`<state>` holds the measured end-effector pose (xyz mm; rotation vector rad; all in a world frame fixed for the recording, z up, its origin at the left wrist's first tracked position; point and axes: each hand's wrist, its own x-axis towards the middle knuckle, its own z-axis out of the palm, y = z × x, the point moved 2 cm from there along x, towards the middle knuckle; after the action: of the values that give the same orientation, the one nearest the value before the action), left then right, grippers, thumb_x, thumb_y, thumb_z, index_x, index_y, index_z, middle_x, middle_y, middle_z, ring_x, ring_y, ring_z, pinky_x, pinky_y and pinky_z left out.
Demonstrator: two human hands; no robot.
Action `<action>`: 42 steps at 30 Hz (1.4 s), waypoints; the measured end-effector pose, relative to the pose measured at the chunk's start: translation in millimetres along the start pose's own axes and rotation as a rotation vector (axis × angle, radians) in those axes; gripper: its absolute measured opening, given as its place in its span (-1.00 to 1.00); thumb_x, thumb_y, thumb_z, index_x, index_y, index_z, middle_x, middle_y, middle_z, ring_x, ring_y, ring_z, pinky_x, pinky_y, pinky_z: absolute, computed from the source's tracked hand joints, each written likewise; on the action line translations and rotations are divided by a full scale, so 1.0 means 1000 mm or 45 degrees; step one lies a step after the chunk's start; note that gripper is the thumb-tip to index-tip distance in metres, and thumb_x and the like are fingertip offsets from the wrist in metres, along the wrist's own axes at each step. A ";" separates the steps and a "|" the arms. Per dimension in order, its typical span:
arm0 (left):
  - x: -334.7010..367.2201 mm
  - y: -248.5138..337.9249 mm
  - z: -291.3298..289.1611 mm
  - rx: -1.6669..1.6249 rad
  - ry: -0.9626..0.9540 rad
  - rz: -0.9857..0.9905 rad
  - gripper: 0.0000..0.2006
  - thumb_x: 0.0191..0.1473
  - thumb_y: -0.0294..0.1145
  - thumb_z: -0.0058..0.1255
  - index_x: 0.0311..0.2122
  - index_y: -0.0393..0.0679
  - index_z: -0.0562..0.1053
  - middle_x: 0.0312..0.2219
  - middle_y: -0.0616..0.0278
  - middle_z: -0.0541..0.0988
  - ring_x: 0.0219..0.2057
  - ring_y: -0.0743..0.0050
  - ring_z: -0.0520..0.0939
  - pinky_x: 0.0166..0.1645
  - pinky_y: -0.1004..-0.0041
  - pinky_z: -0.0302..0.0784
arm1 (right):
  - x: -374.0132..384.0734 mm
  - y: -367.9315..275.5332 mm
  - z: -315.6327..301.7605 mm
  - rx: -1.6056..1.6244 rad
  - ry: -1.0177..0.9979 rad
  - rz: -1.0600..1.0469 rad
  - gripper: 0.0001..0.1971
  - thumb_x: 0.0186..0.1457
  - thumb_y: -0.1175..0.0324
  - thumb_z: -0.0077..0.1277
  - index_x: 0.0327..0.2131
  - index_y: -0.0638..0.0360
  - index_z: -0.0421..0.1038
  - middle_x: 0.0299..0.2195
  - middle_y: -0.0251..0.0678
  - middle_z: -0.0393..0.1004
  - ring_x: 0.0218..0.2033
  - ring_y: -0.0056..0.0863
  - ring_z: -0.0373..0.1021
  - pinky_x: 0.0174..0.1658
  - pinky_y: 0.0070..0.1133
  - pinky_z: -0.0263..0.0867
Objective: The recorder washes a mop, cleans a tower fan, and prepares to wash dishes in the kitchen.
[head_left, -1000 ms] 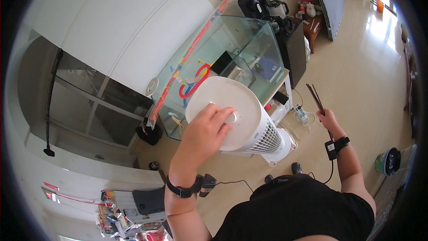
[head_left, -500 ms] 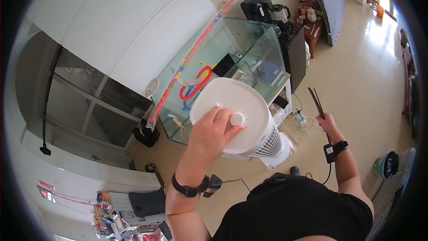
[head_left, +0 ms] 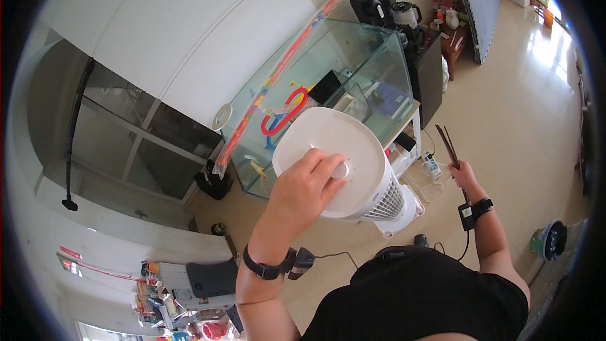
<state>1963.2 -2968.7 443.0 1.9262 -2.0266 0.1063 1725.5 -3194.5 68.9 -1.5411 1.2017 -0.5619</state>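
A white tower fan (head_left: 315, 125) stands upright in front of me, its round top facing up and its slatted grille (head_left: 388, 203) on the right side. My left hand (head_left: 304, 184) rests over that top, with thumb and fingers closed round a white knob (head_left: 341, 170); a second small knob shows partly behind the fingers. Off to the right, my right hand (head_left: 464, 177) is wrapped round several thin dark brown chopsticks (head_left: 447, 142), held away from the fan. Both wrists wear black straps with small cabled boxes.
Beyond the fan is a glass tank (head_left: 353, 44) holding red, yellow and blue items, with a long red wrapped tube (head_left: 278, 76) across it. A power strip (head_left: 431, 165) and cables lie on the floor. A bin (head_left: 548, 240) stands at the far right.
The view has shifted slightly, so the room and fan sit a little differently in it. The fingers of my left hand have closed in further round the knob; my right hand keeps its hold.
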 end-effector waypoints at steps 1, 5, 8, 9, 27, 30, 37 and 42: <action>0.000 0.000 0.001 0.024 0.023 0.021 -0.74 -0.18 -0.39 0.04 -0.31 -0.16 0.36 -0.49 0.20 0.37 -0.54 0.32 0.46 -0.45 0.46 0.36 | -0.001 -0.003 0.000 -0.008 -0.011 0.030 -0.84 -0.08 0.31 -0.09 -0.58 0.19 0.31 -0.79 -0.45 0.21 -0.84 -0.69 0.08 -0.79 -0.68 0.00; -0.002 -0.004 0.009 0.049 0.046 -0.023 -0.73 -0.19 -0.31 0.05 -0.34 -0.15 0.34 -0.52 0.23 0.35 -0.54 0.27 0.44 -0.48 0.43 0.36 | 0.000 -0.003 0.002 -0.020 -0.033 0.043 -0.83 -0.08 0.30 -0.09 -0.58 0.19 0.30 -0.79 -0.45 0.21 -0.85 -0.69 0.08 -0.79 -0.68 0.00; -0.003 -0.003 0.014 0.109 0.089 -0.090 -0.71 -0.20 -0.26 0.06 -0.35 -0.17 0.34 -0.53 0.23 0.35 -0.54 0.27 0.44 -0.51 0.44 0.36 | 0.003 0.004 0.004 -0.016 -0.039 0.011 -0.82 -0.08 0.28 -0.08 -0.58 0.19 0.29 -0.79 -0.46 0.21 -0.85 -0.69 0.08 -0.79 -0.68 0.00; -0.003 -0.002 0.014 0.121 0.100 -0.111 -0.70 -0.20 -0.26 0.06 -0.34 -0.17 0.34 -0.53 0.23 0.35 -0.55 0.27 0.44 -0.52 0.44 0.35 | 0.003 0.004 0.004 -0.016 -0.041 0.012 -0.82 -0.08 0.28 -0.08 -0.58 0.19 0.29 -0.79 -0.46 0.21 -0.85 -0.69 0.08 -0.79 -0.68 0.00; 0.001 0.006 0.001 0.149 -0.109 -0.128 -0.71 -0.16 -0.39 0.00 -0.26 -0.18 0.30 -0.41 0.18 0.35 -0.43 0.20 0.46 -0.38 0.38 0.39 | 0.001 0.016 0.003 -0.052 -0.010 0.002 -0.80 -0.08 0.27 -0.07 -0.61 0.19 0.29 -0.79 -0.46 0.21 -0.85 -0.69 0.08 -0.80 -0.68 -0.01; 0.000 0.004 0.004 0.143 -0.085 -0.132 -0.69 -0.16 -0.37 0.00 -0.24 -0.18 0.29 -0.42 0.16 0.36 -0.45 0.20 0.47 -0.38 0.38 0.40 | -0.001 0.013 0.003 -0.031 -0.030 0.039 -0.80 -0.09 0.27 -0.08 -0.61 0.18 0.28 -0.79 -0.46 0.21 -0.85 -0.69 0.08 -0.80 -0.67 0.00; 0.000 0.008 -0.004 -0.163 -0.095 -0.234 -0.67 -0.14 -0.41 -0.03 -0.19 -0.19 0.29 -0.44 0.12 0.36 -0.46 0.17 0.46 -0.39 0.37 0.37 | -0.005 0.013 0.001 -0.033 -0.056 0.050 -0.81 -0.08 0.29 -0.08 -0.61 0.18 0.27 -0.79 -0.46 0.20 -0.86 -0.69 0.08 -0.81 -0.68 -0.01; 0.001 0.006 -0.006 -0.072 -0.067 -0.107 -0.72 -0.15 -0.46 -0.02 -0.23 -0.14 0.35 -0.49 0.15 0.35 -0.53 0.30 0.46 -0.42 0.47 0.36 | -0.006 0.017 0.003 -0.008 -0.066 0.040 -0.81 -0.08 0.29 -0.08 -0.61 0.18 0.26 -0.79 -0.46 0.20 -0.86 -0.69 0.07 -0.81 -0.68 -0.03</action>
<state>1958.7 -2967.4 450.2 1.9951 -1.9567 -0.0225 1718.9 -3187.0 53.4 -1.5306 1.1874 -0.4948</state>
